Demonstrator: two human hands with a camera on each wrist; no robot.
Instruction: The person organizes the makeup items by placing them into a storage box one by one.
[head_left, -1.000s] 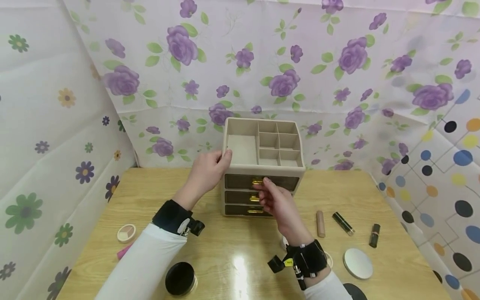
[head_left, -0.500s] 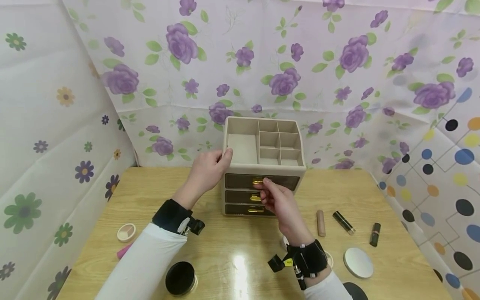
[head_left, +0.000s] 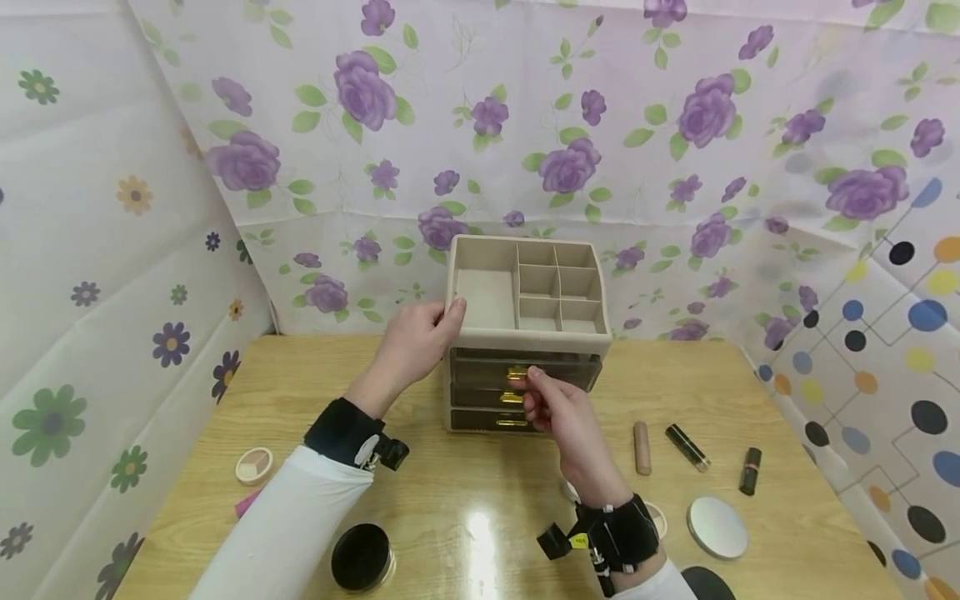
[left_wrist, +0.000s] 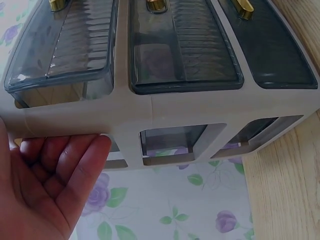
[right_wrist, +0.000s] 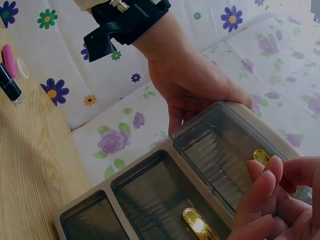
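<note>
A beige drawer organizer (head_left: 531,337) stands at the back of the table, with an open compartment tray on top and three dark, see-through drawers below. My left hand (head_left: 416,343) grips its upper left edge, thumb over the rim and fingers against the side. With thumb and fingers, my right hand (head_left: 566,417) pinches the gold handle (head_left: 517,374) of the top drawer (head_left: 480,372). That drawer sticks out slightly from the frame; in the left wrist view the top drawer (left_wrist: 75,45) stands proud of the lower two, which sit flush. Its inside looks bare through the clear plastic.
On the right lie a brown tube (head_left: 641,447), a black-and-clear tube (head_left: 686,446), a dark lipstick (head_left: 749,471) and a silver round case (head_left: 717,527). Front left are a black-lidded jar (head_left: 362,557), a round palette (head_left: 253,466) and a pink item (head_left: 246,503). Floral cloth hangs behind.
The top drawer has slid a little out toward me, its handle still pinched in my right hand, which moved slightly back and down. My left hand keeps its grip on the organizer.
</note>
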